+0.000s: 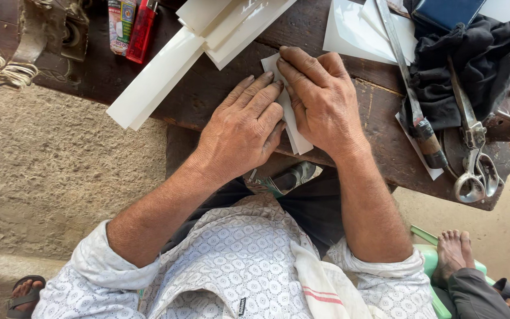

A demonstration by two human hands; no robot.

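Note:
My left hand (244, 128) and my right hand (320, 99) lie flat, side by side, on a small white folded sheet (294, 131) at the near edge of a dark wooden table (208, 88). Both palms press down on it with the fingers pointing away from me. Only a narrow strip of the sheet shows between the hands, with its corner by my fingertips. Neither hand grips anything.
Long white strips (166, 74) and white sheets (349, 29) lie beyond the hands. A red lighter (141, 32) and a small packet (120, 23) are at the back left. A long blade (408, 88), metal scissors (473, 147) and black cloth (479, 59) sit to the right. Another person's bare foot (453, 254) is at the lower right.

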